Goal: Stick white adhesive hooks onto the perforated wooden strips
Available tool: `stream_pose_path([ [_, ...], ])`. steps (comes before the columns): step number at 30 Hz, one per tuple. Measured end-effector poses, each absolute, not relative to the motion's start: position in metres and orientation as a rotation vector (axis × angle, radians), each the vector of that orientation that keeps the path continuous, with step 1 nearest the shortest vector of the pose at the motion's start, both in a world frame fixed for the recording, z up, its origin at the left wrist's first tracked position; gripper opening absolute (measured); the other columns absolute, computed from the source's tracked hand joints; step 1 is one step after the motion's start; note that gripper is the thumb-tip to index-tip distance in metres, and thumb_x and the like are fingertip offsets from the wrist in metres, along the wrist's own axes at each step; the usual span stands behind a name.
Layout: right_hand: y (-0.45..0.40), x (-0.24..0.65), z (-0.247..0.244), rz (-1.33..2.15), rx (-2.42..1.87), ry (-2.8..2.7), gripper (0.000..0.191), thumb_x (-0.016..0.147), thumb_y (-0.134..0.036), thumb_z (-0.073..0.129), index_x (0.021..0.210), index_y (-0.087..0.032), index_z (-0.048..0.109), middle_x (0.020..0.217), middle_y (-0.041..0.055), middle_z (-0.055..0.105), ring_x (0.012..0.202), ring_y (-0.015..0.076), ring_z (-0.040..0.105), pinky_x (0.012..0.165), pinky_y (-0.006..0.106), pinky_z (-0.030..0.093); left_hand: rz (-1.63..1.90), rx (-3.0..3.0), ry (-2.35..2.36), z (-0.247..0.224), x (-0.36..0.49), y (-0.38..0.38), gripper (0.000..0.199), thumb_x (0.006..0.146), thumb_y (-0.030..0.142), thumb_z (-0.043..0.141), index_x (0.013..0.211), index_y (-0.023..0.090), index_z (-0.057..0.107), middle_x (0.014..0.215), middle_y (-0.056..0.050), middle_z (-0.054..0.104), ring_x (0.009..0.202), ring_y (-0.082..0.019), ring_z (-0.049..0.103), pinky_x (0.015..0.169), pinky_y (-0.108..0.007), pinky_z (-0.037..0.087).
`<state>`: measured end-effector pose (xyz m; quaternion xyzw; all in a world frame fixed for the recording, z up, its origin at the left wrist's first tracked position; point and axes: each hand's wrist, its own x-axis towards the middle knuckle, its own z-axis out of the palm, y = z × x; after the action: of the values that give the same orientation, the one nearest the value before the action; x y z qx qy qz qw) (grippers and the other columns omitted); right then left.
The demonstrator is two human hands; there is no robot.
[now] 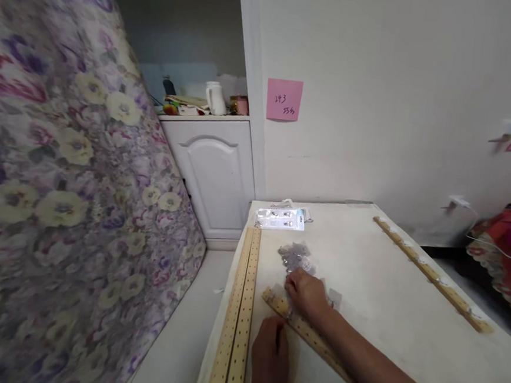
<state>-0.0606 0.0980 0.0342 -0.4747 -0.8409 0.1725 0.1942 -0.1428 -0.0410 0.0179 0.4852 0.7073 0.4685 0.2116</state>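
Observation:
A perforated wooden strip (320, 345) lies slanted on the cream-covered table (390, 285). My left hand (271, 340) is at its near edge, fingers bent in against the strip; whatever they hold is hidden. Beyond the strip, my right hand (304, 290) has its fingers closed beside a pile of small clear plastic pieces (295, 255); anything between the fingertips is too small to make out. One more clear piece (334, 298) lies right of my right wrist. Two long perforated strips (240, 314) lie side by side along the table's left edge.
Clear packaging with small metal parts (280, 218) lies at the table's far edge. Another strip with white pieces on it (430, 273) runs along the right side. A floral curtain (74, 189) hangs at left; a white cabinet (215, 176) stands behind.

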Motion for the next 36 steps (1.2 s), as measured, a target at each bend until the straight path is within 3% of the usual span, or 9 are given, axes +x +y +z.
stream_pose_path([
  [19,0.144,0.019,0.035,0.650,-1.500,-1.828,0.021,0.078,-0.033,0.047,0.071,-0.020,0.061,0.075,0.0031,0.067,0.070,0.0185,0.060,0.062,0.027,0.041,1.239,1.337,1.969,0.017,-0.141,-0.040,0.019,0.086,0.028,0.043,0.090,0.019,0.061,0.090,-0.007,0.065,0.086,-0.022,0.061,0.078,-0.033,0.045],
  [23,0.143,0.024,0.033,0.751,-1.440,-1.814,0.020,0.078,-0.032,0.045,0.076,-0.020,0.061,0.071,-0.0002,0.066,0.059,0.0158,0.061,0.060,0.026,0.044,1.239,1.349,1.955,0.009,-0.144,-0.039,0.019,0.086,0.028,0.045,0.091,0.020,0.061,0.091,-0.006,0.066,0.086,-0.022,0.062,0.077,-0.033,0.046],
  [31,0.069,0.075,0.036,0.973,-1.281,-2.055,0.020,0.079,-0.040,0.055,0.076,-0.021,0.059,0.066,-0.0012,0.058,0.064,0.0164,0.055,0.059,0.026,0.041,1.310,1.375,1.968,0.011,-0.143,-0.044,0.016,0.085,0.026,0.045,0.088,0.020,0.059,0.088,-0.005,0.063,0.083,-0.021,0.060,0.076,-0.033,0.046],
  [36,0.015,0.092,0.020,0.945,-1.358,-2.175,0.027,0.066,-0.033,0.068,0.089,-0.022,0.059,0.084,0.0006,0.061,0.075,0.0181,0.056,0.066,0.027,0.043,1.300,1.389,2.000,0.008,-0.145,-0.043,0.015,0.084,0.025,0.045,0.088,0.020,0.059,0.088,-0.006,0.062,0.083,-0.022,0.060,0.073,-0.033,0.045],
])
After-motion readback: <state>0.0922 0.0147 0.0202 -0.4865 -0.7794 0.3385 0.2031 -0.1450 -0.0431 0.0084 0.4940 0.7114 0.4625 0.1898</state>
